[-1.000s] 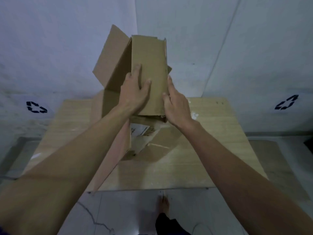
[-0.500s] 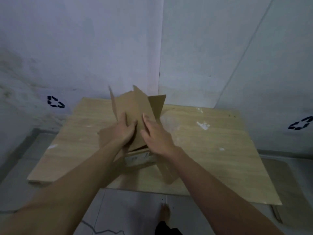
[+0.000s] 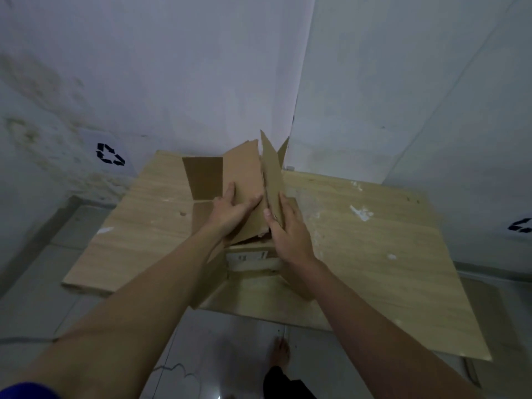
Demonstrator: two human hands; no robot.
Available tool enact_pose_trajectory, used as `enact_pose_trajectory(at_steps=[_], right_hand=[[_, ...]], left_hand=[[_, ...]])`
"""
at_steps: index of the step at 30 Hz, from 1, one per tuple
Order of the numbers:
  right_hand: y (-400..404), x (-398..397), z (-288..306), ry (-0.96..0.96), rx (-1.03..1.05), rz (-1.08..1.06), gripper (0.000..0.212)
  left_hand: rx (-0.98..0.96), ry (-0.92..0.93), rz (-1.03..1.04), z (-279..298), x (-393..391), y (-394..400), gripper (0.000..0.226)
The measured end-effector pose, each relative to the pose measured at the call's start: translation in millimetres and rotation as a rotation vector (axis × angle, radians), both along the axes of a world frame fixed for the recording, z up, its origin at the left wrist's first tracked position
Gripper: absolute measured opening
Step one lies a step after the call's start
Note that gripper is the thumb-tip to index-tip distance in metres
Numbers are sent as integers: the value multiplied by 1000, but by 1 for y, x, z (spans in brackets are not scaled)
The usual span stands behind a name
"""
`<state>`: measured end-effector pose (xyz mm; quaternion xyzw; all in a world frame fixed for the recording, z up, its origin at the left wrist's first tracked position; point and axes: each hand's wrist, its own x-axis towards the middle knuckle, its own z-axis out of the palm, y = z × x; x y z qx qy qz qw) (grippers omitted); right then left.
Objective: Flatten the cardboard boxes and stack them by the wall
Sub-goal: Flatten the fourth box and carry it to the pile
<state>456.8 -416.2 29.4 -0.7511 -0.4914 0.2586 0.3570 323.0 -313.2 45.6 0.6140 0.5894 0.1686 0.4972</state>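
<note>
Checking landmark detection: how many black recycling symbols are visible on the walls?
2. One black recycling symbol is on the left wall, beside the wooden board's far left corner; the other is cut off at the right frame edge. More may lie out of view.

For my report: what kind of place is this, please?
Probably a bare indoor recycling or sorting corner: recycling symbols on pale walls, a tiled floor, and a low wooden board for flattening boxes.
</note>
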Motion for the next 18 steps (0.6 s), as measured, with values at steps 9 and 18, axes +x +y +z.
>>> enact_pose_trajectory(at_steps=[9,18], right_hand=[[-16,37,-5,485,180,-789,97],[3,7,-22,-391,60,25,52]], left_hand=[[115,103,-83,2,7,-26,121],[175,-34,-39,21,-4,-4,74]])
